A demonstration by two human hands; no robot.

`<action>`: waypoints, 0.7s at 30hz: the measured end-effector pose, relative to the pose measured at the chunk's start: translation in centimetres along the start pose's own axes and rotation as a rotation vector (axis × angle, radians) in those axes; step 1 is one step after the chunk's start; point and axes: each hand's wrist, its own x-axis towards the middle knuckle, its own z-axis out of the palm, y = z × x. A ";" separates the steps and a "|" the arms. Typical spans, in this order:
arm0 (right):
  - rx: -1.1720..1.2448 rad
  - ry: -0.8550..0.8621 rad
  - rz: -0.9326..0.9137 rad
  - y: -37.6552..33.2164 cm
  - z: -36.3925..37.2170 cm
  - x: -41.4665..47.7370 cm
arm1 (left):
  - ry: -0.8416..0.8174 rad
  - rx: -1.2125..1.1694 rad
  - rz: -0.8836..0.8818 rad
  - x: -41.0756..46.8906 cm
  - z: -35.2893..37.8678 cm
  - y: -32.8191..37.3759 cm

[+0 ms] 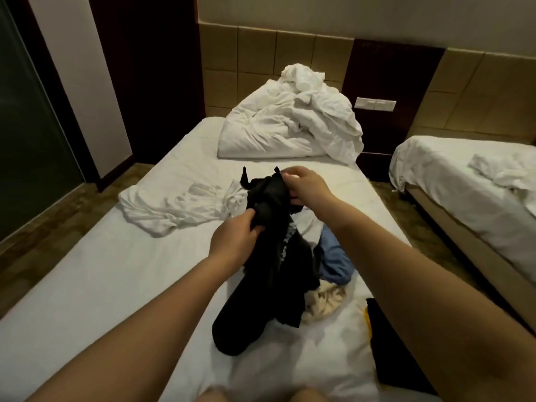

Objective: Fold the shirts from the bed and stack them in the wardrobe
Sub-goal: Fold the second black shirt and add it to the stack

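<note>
**Bed** (101, 285): lies under the black shirt and carries its lower end. **Crumpled duvet** (290, 123): heaped well beyond the black shirt, at the headboard. **White garment** (174, 204): spread flat to the left of the black shirt, just beside it. **Black shirt** (278, 256): bunched and lifted at its top. **Blue garment** (333, 256) and **cream garment** (327, 300): piled against its right side. **Left hand** (235, 242): fingers curled round a fold at mid-height. **Right hand** (304, 184): pinches the topmost edge.

The step appears to be opening the shirt out. It would go best by finding both shoulders, shaking the cloth loose, then laying it on the bare sheet to the left.

Which part each hand holds cannot be told. The white lettering is creased and unreadable. The wardrobe is out of view.
</note>
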 end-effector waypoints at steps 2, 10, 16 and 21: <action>-0.017 -0.082 0.047 2.8 0.7 -1.9 | 0.031 0.002 -0.022 -0.9 0.0 -0.8; -0.093 -0.527 0.065 7.8 5.2 -8.6 | 0.192 -0.118 -0.024 -0.9 -1.7 -0.4; -0.132 -0.254 0.104 8.1 5.4 -9.3 | 0.184 -0.173 -0.055 -2.2 -1.9 -0.9; -0.289 0.069 -0.192 1.3 0.5 -6.2 | 0.295 -0.187 -0.063 -1.3 -4.8 -0.6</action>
